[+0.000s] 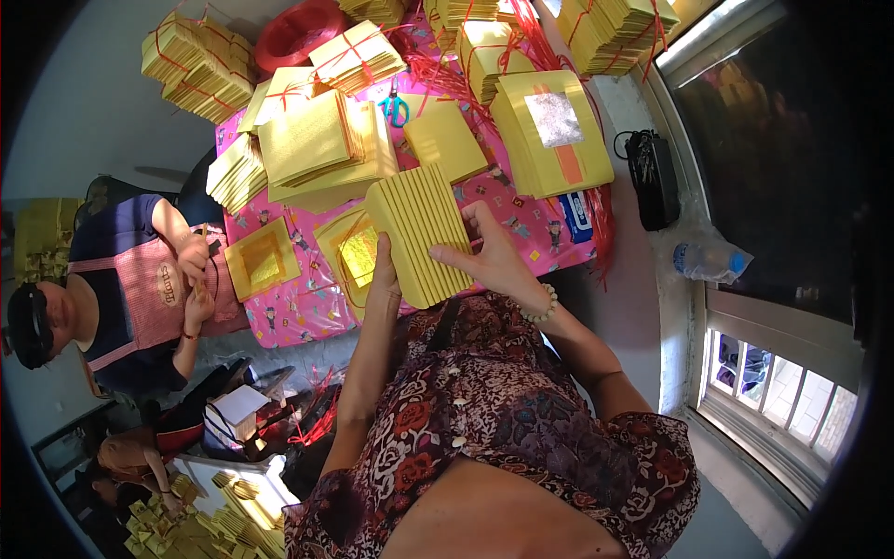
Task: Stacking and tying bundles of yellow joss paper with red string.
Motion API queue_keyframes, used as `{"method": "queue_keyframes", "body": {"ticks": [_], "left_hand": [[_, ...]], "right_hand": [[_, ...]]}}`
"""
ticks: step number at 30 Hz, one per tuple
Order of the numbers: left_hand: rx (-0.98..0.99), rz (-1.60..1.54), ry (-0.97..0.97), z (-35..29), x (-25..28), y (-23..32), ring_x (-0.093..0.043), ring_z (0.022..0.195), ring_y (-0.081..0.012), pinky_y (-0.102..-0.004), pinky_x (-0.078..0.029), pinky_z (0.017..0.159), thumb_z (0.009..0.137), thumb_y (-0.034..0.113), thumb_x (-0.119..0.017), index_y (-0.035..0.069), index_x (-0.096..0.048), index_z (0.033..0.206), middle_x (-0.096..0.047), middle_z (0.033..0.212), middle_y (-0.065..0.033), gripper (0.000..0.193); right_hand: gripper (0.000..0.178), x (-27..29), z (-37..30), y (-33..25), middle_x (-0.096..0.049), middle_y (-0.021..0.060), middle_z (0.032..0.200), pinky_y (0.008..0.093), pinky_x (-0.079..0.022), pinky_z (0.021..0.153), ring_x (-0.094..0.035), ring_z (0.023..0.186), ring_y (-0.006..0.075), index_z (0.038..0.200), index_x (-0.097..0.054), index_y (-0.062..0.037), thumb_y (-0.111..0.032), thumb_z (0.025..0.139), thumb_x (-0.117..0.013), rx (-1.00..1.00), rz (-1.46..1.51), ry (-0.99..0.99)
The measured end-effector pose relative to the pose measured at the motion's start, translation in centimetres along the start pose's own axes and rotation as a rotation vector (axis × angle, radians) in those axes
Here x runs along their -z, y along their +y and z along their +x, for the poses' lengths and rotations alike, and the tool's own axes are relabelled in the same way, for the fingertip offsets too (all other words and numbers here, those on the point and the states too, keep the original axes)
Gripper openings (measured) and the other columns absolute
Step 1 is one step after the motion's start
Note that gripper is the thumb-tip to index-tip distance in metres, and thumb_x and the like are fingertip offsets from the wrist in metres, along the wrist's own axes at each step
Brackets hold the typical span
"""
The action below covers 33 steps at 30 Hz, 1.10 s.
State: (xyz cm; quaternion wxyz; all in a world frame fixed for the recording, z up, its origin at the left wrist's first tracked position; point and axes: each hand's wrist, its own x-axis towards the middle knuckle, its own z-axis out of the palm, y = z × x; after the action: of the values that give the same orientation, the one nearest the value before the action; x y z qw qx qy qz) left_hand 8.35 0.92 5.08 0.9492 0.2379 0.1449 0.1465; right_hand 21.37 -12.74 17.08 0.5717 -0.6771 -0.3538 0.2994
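Note:
A layered bundle of folded yellow paper (419, 224), its edges lying in parallel ridges, is held upright in front of me at the table's near edge. My left hand (386, 270) grips its left side with the thumb along the edge; the other fingers are hidden behind it. My right hand (486, 250) is closed on the right side, thumb pressed on the ridged front and fingers bent around the edge. Just left of the bundle, a yellow sheet with a shiny gold square (357, 252) lies on the pink patterned tablecloth (312, 321).
Stacks of yellow paper (312, 140) crowd the far side, some tied with red string. Blue scissors (394, 110) lie among them, near a red basin (296, 35). A taller stack (549, 130) stands at right. A co-worker (140, 279) sits at left; a bottle (703, 261) rests by the window.

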Motion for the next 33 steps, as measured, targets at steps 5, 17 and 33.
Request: {"method": "queue_keyframes", "body": {"ticks": [5, 17, 33], "left_hand": [[0.01, 0.001, 0.041, -0.2, 0.0, 0.2, -0.052, 0.117, -0.0318, -0.0457, -0.047, 0.095, 0.079, 0.067, -0.054, 0.004, -0.03, 0.14, -0.046, 0.133, -0.0194, 0.092], [0.033, 0.187, 0.195, 0.5, 1.5, 0.1, -0.053, 0.115, -0.0284, -0.042, -0.047, 0.095, 0.085, 0.061, -0.051, 0.004, -0.036, 0.137, -0.05, 0.129, -0.0161, 0.079], [-0.104, 0.374, 0.482, 0.9, 1.3, -2.6, -0.055, 0.106, -0.0214, -0.0335, -0.049, 0.086, 0.084, 0.02, -0.068, 0.002, -0.036, 0.133, -0.052, 0.12, -0.0112, 0.061]], "right_hand": [[0.053, -0.1, 0.2, 0.4, -0.059, 0.0133, 0.094, 0.0316, -0.05, 0.069, -0.061, 0.083, 0.0186, 0.099, -0.047, -0.0006, -0.035, 0.074, -0.078, -0.014, 0.001, -0.006], [0.054, -0.5, 0.7, 3.2, -0.058, 0.0098, 0.101, 0.0328, -0.048, 0.081, -0.058, 0.093, 0.0189, 0.111, -0.046, 0.0002, -0.025, 0.076, -0.077, -0.012, -0.196, 0.115], [0.032, -2.0, -0.1, 7.4, -0.056, 0.0126, 0.09, 0.0381, -0.048, 0.068, -0.06, 0.081, 0.0287, 0.105, -0.054, -0.0024, -0.014, 0.078, -0.067, 0.023, -0.506, 0.193]]}}
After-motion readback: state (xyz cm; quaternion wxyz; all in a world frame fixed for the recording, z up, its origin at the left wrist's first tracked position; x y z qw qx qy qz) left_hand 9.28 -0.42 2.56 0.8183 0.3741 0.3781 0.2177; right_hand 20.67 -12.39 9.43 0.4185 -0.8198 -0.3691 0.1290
